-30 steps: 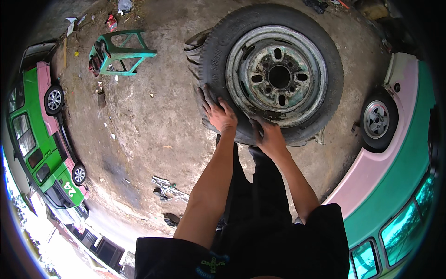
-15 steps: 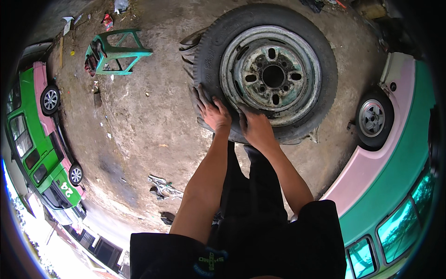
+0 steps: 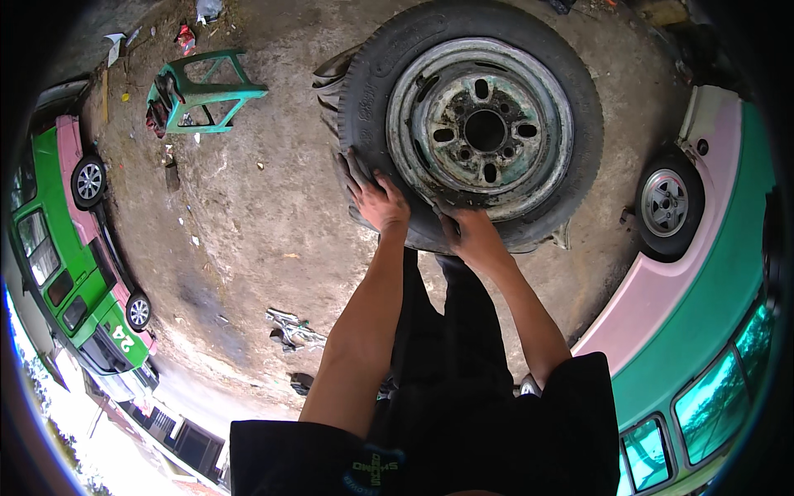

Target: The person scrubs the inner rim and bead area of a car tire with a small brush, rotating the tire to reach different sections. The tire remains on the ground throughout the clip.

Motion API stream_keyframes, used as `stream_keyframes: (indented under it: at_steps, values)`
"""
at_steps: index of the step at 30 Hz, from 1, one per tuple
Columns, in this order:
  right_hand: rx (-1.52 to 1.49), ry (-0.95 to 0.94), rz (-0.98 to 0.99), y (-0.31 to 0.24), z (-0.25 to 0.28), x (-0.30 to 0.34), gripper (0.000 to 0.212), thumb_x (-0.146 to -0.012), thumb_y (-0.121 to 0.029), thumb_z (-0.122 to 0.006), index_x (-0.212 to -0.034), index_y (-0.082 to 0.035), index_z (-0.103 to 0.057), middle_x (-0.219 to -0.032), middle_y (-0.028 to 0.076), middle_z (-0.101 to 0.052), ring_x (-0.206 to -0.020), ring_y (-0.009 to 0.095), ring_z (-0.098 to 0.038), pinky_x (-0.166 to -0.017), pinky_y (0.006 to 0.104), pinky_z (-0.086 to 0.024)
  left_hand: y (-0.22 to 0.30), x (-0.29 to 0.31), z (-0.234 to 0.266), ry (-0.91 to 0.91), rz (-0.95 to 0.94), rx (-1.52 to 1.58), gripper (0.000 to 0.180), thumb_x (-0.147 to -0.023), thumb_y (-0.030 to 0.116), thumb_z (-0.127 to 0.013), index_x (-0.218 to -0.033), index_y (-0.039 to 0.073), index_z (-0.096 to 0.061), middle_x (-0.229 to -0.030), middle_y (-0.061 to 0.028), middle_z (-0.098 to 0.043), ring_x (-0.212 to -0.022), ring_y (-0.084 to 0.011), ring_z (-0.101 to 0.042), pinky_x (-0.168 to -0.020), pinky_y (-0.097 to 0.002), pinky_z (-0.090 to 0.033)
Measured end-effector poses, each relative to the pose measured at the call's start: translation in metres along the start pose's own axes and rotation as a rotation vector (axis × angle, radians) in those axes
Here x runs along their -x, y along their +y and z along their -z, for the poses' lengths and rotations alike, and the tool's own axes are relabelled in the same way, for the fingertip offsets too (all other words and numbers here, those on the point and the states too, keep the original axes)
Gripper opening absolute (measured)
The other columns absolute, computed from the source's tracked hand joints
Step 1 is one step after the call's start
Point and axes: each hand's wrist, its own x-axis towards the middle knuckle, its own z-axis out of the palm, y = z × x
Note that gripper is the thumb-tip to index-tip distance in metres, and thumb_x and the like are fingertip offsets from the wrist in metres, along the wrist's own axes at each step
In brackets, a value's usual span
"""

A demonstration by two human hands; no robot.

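Observation:
A large wheel [image 3: 471, 194], a worn black tyre on a grubby grey steel rim [image 3: 484, 70], fills the upper middle before me, its face turned up toward me. My left hand [image 3: 380, 202] rests at the tyre's near left edge, its blackened fingers stretched and slightly apart on the rubber. To its right, my right hand [image 3: 474, 234] is closed at the near side of the wheel, thumb over the sidewall and fingers curled by the rim's edge; its fingertips are partly hidden. Dark crumpled material [image 3: 331, 78] shows from beneath the tyre's left side.
A green plastic stool [image 3: 203, 95] with dark rags stands at the far left. Metal tools [image 3: 294, 331] lie on the concrete left of my legs. A green and pink vehicle [image 3: 83, 273] is at the left, another pink and teal one [image 3: 686, 273] close at the right. Litter dots the floor.
My right hand has shifted a little right and nearer to me, its fingers more curled. My left hand stays on the tyre. The wheel appears slightly higher in view.

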Motion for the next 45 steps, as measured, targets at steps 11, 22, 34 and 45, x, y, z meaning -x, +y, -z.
stream_keyframes:
  at_steps: [11, 22, 34, 45]
  values:
    - [-0.202, -0.119, 0.063, 0.023, 0.009, -0.009, 0.034, -0.091, 0.003, -0.063, -0.125, 0.000, -0.067, -0.115, 0.024, -0.070, -0.106, 0.037, -0.069, -0.092, 0.0399, -0.052, 0.000, 0.001, -0.001, 0.009, -0.008, -0.042, 0.061, -0.103, 0.043, -0.034, -0.158, 0.018, -0.033, -0.163, -0.0152, -0.032, -0.145, -0.0416, -0.037, -0.114, -0.0530, -0.037]
    - [-0.221, -0.148, 0.029, 0.030, 0.008, -0.011, 0.036, -0.092, 0.003, -0.062, -0.127, -0.002, -0.067, -0.122, 0.023, -0.068, -0.117, 0.037, -0.064, -0.100, 0.0411, -0.049, 0.003, 0.002, 0.002, 0.017, -0.029, -0.003, 0.062, -0.102, 0.045, -0.033, -0.157, 0.016, -0.035, -0.162, -0.0185, -0.033, -0.145, -0.0430, -0.036, -0.113, -0.0534, -0.038]
    - [0.427, -0.111, -0.047, -0.019, -0.005, 0.020, 0.062, -0.080, 0.001, -0.064, -0.141, -0.009, -0.058, -0.120, 0.021, -0.067, -0.091, 0.038, -0.071, -0.076, 0.0462, -0.060, 0.004, 0.001, 0.001, 0.002, -0.006, 0.042, 0.063, -0.101, 0.042, -0.034, -0.159, 0.018, -0.034, -0.164, -0.0153, -0.031, -0.146, -0.0430, -0.035, -0.116, -0.0534, -0.034]
    - [0.378, -0.089, -0.130, -0.029, -0.027, 0.019, 0.070, -0.077, 0.004, -0.064, -0.145, -0.007, -0.052, -0.125, 0.018, -0.064, -0.088, 0.041, -0.071, -0.076, 0.0486, -0.060, 0.005, 0.002, 0.001, -0.007, 0.024, 0.025, 0.063, -0.100, 0.039, -0.037, -0.160, 0.018, -0.033, -0.164, -0.0165, -0.031, -0.145, -0.0441, -0.036, -0.116, -0.0539, -0.032]
